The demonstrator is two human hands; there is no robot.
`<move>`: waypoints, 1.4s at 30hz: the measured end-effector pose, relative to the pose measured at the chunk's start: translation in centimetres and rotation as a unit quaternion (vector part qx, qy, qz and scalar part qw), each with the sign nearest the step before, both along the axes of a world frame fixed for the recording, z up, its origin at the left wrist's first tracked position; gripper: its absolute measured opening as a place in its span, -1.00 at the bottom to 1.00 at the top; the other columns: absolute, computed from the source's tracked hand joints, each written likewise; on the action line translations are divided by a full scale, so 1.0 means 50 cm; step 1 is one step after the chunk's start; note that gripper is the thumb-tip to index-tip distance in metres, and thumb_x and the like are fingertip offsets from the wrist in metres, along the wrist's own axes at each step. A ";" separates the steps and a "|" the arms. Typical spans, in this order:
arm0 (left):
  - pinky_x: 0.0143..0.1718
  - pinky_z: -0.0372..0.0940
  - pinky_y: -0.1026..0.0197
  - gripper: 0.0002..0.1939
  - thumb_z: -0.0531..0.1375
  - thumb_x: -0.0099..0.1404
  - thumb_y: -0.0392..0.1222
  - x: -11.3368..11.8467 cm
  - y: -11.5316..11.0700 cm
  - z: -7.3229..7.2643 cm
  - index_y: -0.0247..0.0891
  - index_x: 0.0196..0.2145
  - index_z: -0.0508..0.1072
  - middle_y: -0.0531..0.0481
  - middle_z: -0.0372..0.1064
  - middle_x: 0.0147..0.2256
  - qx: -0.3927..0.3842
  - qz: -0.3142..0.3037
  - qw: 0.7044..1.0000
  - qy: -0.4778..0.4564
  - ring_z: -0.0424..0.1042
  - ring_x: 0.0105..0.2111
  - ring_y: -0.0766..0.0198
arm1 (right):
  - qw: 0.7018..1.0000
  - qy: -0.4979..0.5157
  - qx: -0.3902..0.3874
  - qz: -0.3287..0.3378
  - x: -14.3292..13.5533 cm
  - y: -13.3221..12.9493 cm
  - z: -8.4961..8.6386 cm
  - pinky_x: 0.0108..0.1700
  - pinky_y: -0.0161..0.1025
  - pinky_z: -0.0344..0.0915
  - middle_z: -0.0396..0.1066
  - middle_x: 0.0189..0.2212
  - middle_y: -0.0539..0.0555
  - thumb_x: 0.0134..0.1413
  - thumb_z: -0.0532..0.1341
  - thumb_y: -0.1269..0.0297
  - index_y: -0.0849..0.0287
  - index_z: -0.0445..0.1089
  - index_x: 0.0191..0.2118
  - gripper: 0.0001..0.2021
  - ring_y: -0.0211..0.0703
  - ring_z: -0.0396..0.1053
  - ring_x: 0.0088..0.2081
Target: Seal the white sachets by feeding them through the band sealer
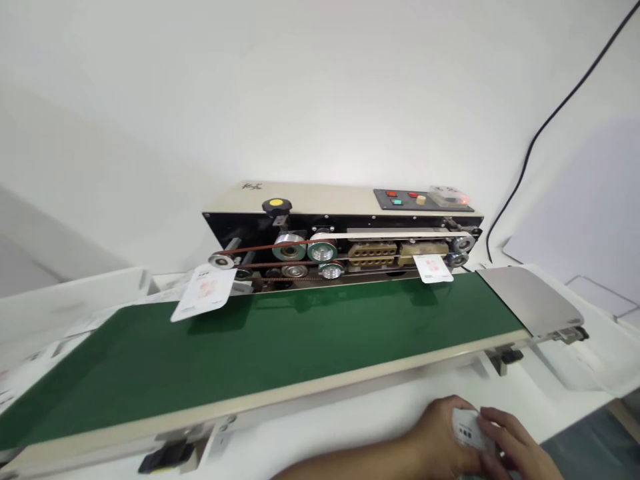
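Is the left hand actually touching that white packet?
Touching. The head view shows the left hand curled against the white packet, no gap between.

Left forearm (355, 460) nearly level, left hand (443, 437) and right hand (523, 450) close together, fingers (505, 423) bent.

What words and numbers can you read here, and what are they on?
None clearly enough to quote.
Sealing machine: black handwriting on top, unclear.
Left packet: red and black print, blurred.
Right packet: red and black print, too small.
Held packet: dark print, blurred.
Control panel: any markings too small.
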State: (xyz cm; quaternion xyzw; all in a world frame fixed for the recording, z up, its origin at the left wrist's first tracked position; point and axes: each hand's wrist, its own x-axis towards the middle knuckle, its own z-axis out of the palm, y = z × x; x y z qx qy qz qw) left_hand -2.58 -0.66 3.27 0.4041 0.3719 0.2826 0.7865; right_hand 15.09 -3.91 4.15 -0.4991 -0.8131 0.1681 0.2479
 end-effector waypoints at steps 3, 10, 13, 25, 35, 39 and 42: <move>-0.40 0.17 0.27 -0.36 0.30 -0.35 -0.37 0.003 0.000 -0.005 -0.31 -0.18 0.40 0.10 0.35 -0.46 0.014 0.001 0.999 0.045 0.29 -0.43 0.30 | 0.991 0.092 -0.049 -0.089 0.000 -0.023 -0.029 -0.50 -0.37 0.43 0.35 -0.15 0.21 0.08 0.16 -0.05 0.15 0.43 -0.12 -0.60 -0.06 0.42 -0.36; -0.38 0.16 0.28 -0.33 0.37 -0.39 -0.27 -0.001 0.000 -0.005 -0.33 -0.19 0.40 0.10 0.34 -0.44 0.010 0.008 1.000 0.016 0.27 -0.43 0.34 | 0.967 0.107 -0.193 -0.125 -0.014 -0.016 0.003 -0.49 -0.38 0.30 0.38 -0.53 0.01 0.03 0.14 0.05 0.14 0.39 -0.22 -0.70 -0.13 0.35 -0.52; -0.41 0.16 0.29 -0.27 0.38 -0.41 -0.25 -0.005 -0.001 -0.002 -0.30 -0.16 0.39 0.14 0.31 -0.47 0.016 -0.016 0.999 0.035 0.24 -0.46 0.36 | 0.952 0.135 -0.224 -0.162 -0.020 -0.005 0.013 -0.48 -0.35 0.25 0.33 -0.59 0.00 -0.04 0.11 0.01 0.13 0.31 -0.48 -0.73 -0.10 0.32 -0.51; -0.44 0.16 0.30 -0.39 0.40 -0.38 -0.20 -0.003 0.000 -0.006 -0.34 -0.29 0.35 0.07 0.35 -0.48 0.004 0.003 0.998 -0.070 0.27 -0.48 0.34 | 0.916 0.200 -0.281 -0.205 -0.034 -0.001 0.046 -0.56 -0.33 0.11 0.19 -0.66 -0.05 -0.12 0.14 -0.04 0.15 0.20 -0.58 -0.66 -0.17 0.18 -0.58; -0.41 0.24 0.28 -0.55 0.29 -0.21 -0.37 0.001 -0.003 0.017 -0.34 -0.27 0.37 0.09 0.41 -0.46 0.005 0.015 0.999 -0.029 0.34 -0.47 0.33 | 0.835 0.387 -0.311 -0.237 -0.028 -0.010 0.000 -0.51 -0.32 0.22 0.27 -0.58 -0.03 -0.08 0.29 -0.09 0.19 0.21 -0.46 -0.57 -0.17 0.25 -0.54; -0.39 0.25 0.27 -0.53 0.29 -0.23 -0.37 -0.001 -0.003 0.016 -0.35 -0.26 0.37 0.07 0.42 -0.44 0.006 0.004 0.999 -0.035 0.36 -0.45 0.31 | 0.862 0.358 -0.284 -0.220 -0.025 -0.025 -0.001 -0.47 -0.31 0.23 0.32 -0.52 0.01 0.01 0.25 -0.05 0.21 0.25 -0.38 -0.62 -0.11 0.29 -0.47; -0.37 0.25 0.25 -0.51 0.29 -0.24 -0.38 -0.003 -0.002 0.017 -0.35 -0.24 0.37 0.08 0.42 -0.44 -0.004 -0.001 0.999 -0.040 0.37 -0.44 0.30 | 0.853 0.378 -0.284 -0.221 -0.020 -0.024 -0.001 -0.48 -0.30 0.24 0.30 -0.54 -0.01 0.02 0.25 -0.07 0.21 0.25 -0.40 -0.61 -0.13 0.28 -0.50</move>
